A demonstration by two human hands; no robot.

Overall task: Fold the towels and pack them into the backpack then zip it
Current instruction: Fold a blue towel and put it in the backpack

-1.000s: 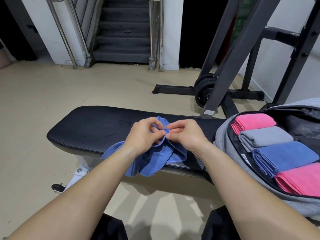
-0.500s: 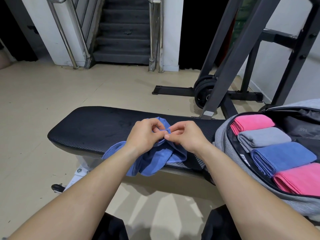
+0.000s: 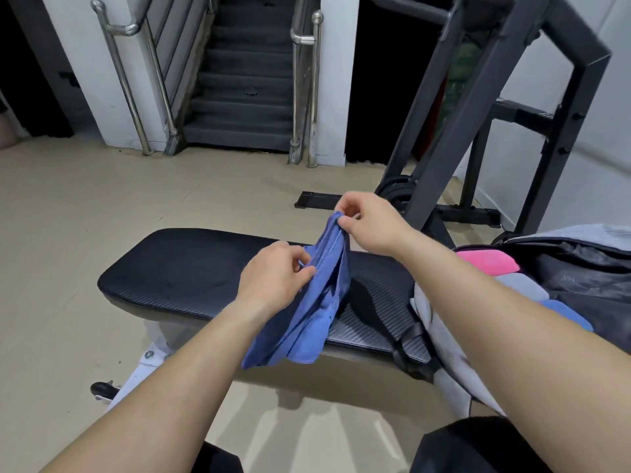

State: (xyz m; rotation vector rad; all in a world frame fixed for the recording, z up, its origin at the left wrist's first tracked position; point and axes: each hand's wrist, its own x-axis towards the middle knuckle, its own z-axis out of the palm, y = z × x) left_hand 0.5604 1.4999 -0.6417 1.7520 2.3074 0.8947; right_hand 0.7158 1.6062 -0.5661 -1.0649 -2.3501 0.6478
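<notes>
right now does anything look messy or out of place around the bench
Only the blue towel: it hangs bunched and unfolded, pinched by the left hand and the right hand, over the bench.

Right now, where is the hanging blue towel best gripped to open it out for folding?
Likely along its stitched top edge, from above: the right hand pinches one corner, the left hand the same edge lower, and the blue towel hangs bunched below.

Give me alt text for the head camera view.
A blue towel is held up over a black bench: the right hand pinches its top, the left hand grips lower. An open backpack holding folded towels sits at right.
</notes>
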